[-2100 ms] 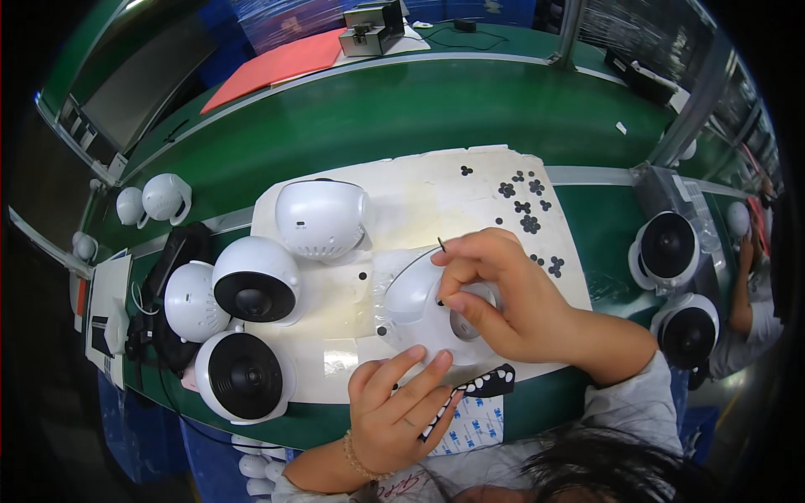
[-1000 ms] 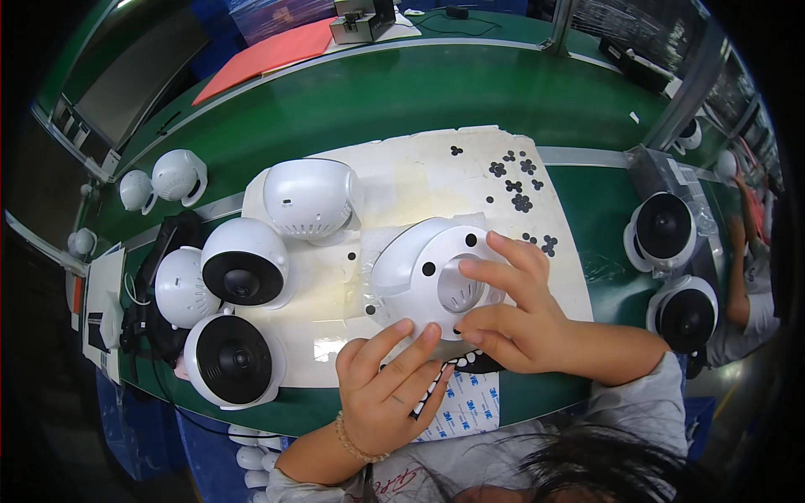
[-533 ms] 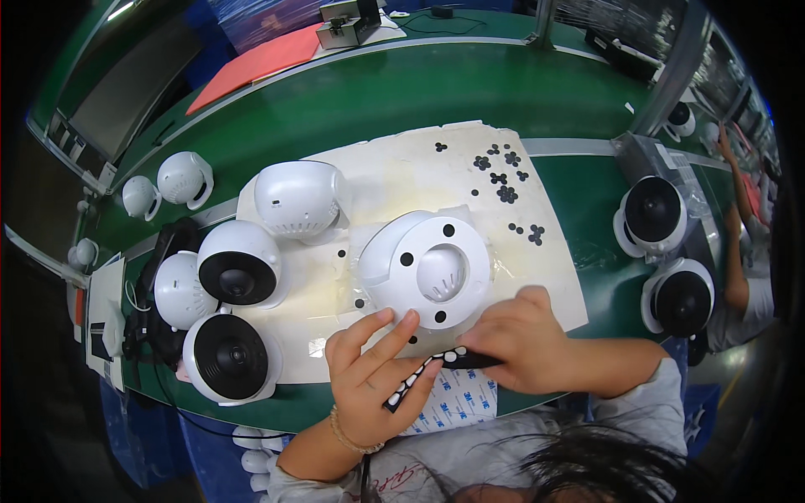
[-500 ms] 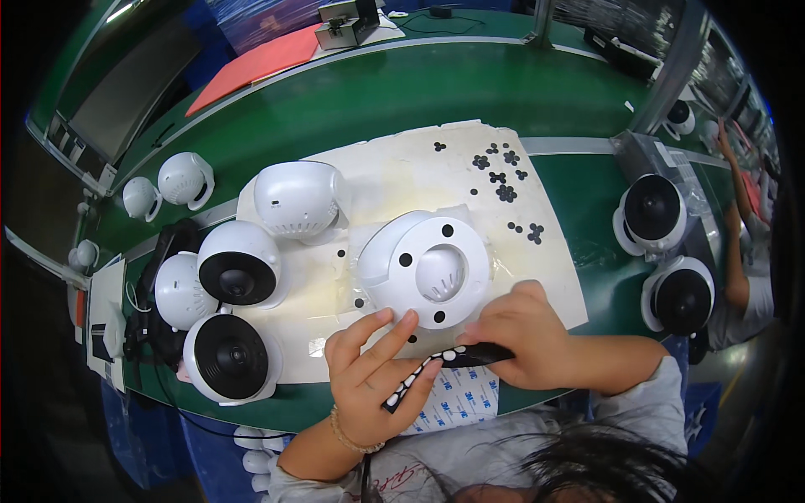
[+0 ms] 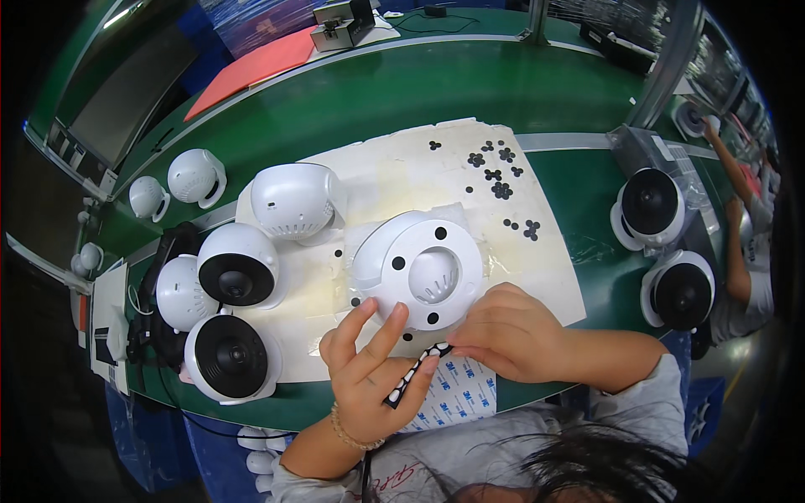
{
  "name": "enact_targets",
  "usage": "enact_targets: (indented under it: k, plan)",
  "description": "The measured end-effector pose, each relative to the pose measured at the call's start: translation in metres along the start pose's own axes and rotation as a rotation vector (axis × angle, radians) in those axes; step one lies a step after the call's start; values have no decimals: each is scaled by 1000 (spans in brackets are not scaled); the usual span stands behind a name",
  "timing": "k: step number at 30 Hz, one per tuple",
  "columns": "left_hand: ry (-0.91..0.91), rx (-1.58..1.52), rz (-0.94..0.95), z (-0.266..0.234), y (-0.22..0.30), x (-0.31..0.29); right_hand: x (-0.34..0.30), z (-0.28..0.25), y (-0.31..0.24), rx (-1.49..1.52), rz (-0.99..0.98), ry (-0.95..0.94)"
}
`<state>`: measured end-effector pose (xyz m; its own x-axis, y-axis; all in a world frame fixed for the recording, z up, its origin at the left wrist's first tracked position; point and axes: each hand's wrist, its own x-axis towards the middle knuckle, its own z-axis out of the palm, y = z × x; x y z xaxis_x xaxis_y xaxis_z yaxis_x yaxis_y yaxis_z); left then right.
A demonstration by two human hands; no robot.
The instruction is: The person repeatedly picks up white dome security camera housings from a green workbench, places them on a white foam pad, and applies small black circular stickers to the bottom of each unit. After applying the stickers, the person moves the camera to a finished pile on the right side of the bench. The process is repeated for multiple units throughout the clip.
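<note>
My left hand [image 5: 367, 377] grips a narrow black strip [image 5: 411, 379] with a row of white round spots between thumb and fingers. Its other fingers stretch toward a white dome camera [image 5: 464, 289] lying with its ring-shaped base up, fingertips at the rim. Three black round pads [image 5: 398, 263] sit on that base around a round opening. At the strip's upper end, my right hand [image 5: 518, 337] is closed in a pinch; its fingers hide what part of the strip they hold. Beneath the strip lies a white sheet with blue print [image 5: 461, 398].
Several white cameras, one with a black front [image 5: 237, 277], stand at the left. Loose black pads [image 5: 501, 190] lie on the cream board [image 5: 394, 172]. At the right, two black-faced cameras [image 5: 651, 205] rest by a grey box [image 5: 635, 151]. A co-worker's arm [image 5: 731, 168] shows at the far right.
My right hand has tightened its pinch at the strip's upper end, and the dark length that showed beneath it is no longer visible. The co-worker's hand has moved at a white thing.
</note>
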<state>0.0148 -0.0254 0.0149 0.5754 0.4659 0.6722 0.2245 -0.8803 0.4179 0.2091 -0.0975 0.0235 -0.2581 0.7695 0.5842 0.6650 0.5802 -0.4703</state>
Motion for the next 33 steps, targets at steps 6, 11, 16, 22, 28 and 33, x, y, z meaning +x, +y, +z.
enact_targets:
  k: [6,11,16,22,28,33]
  plan:
    - [5,93,-3,0,-1,-1,-5,-5,1,-93,-151,81]
    - [-57,164,33,6,0,2,-2,-7,23,173,308,238]
    - [-54,174,21,5,-1,2,0,-3,30,328,354,164]
    - [-68,185,15,6,-1,1,-1,0,32,413,388,192]
    - [-81,188,-3,5,0,1,0,-3,32,359,373,153]
    - [-119,201,3,3,1,0,0,-4,33,236,317,143]
